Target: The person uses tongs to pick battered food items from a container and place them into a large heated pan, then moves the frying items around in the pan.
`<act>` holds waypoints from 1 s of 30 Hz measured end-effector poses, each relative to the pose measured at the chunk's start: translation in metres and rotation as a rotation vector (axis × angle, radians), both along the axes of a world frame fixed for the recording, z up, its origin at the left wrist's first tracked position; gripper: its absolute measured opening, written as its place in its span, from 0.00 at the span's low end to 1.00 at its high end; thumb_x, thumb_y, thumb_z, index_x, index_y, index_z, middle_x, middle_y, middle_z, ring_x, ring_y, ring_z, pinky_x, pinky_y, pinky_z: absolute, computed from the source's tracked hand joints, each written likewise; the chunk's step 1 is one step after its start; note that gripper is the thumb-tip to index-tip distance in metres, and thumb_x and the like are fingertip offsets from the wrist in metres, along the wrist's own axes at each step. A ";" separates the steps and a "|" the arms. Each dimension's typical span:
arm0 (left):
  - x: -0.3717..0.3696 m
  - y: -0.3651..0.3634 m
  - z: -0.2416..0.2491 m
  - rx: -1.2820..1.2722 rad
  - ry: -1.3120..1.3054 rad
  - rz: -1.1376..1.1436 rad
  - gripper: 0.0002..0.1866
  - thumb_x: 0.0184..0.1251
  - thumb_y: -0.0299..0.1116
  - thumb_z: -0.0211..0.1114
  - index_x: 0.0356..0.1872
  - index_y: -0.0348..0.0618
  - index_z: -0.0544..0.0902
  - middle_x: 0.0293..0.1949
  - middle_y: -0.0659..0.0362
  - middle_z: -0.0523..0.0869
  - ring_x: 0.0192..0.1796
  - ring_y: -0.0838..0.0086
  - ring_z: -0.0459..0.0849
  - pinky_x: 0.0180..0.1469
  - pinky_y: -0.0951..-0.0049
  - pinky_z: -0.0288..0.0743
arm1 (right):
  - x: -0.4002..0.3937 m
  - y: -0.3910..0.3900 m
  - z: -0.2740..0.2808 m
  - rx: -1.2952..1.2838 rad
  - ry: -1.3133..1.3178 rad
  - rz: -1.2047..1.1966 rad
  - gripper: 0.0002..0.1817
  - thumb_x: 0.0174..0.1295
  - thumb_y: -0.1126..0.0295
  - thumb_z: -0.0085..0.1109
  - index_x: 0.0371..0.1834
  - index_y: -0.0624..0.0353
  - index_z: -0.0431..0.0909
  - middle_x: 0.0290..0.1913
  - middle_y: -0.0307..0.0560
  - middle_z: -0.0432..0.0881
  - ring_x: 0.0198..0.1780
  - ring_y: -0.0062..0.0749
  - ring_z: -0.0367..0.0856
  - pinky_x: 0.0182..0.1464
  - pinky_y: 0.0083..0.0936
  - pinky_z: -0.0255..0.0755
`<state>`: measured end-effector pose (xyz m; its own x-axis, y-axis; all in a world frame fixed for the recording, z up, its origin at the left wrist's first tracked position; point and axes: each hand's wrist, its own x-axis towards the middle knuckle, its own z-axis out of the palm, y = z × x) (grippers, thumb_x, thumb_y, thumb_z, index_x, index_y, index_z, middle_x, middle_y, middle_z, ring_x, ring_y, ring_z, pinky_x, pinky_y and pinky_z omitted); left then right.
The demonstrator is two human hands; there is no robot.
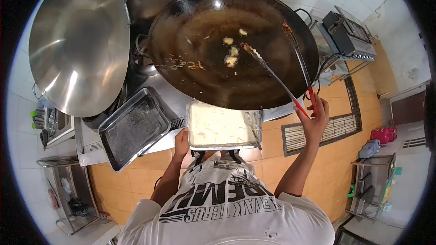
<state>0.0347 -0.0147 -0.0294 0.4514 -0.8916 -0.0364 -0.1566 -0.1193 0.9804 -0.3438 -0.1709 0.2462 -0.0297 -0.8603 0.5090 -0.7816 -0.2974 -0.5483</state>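
Observation:
My right hand [314,115] grips the red handles of metal tongs [277,76], whose two arms are spread over a large dark wok [204,27]. Both tong tips look browned, with nothing between them. Several small pale yellow pieces [231,60] float in the oil near the wok's middle, with crumbs [184,63] to their left. Below the wok is a metal tray [225,147] filled with pale, creamy batter [218,124]. My left hand [181,141] holds this tray at its left edge. A spoon-like metal utensil [253,129] rests at the tray's right side.
A black rectangular tray [134,129] lies on the counter at left. Above it stands a big, shiny metal wok or lid [79,43]. A stove [347,38] is at upper right, a floor grate [322,134] at right, and a metal rack [370,183] at lower right.

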 end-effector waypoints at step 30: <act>0.000 -0.001 0.014 0.038 -0.053 -0.055 0.18 0.75 0.38 0.46 0.36 0.32 0.77 0.24 0.54 0.81 0.30 0.80 0.74 0.34 0.73 0.70 | -0.002 0.004 0.007 -0.012 0.010 0.019 0.35 0.37 0.69 0.77 0.54 0.61 0.76 0.44 0.42 0.76 0.35 0.27 0.77 0.30 0.22 0.69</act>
<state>0.0347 -0.0161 -0.0151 0.4038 -0.9136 -0.0480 -0.2152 -0.1459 0.9656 -0.3463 -0.1669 0.2536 -0.0083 -0.8545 0.5194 -0.7815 -0.3185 -0.5364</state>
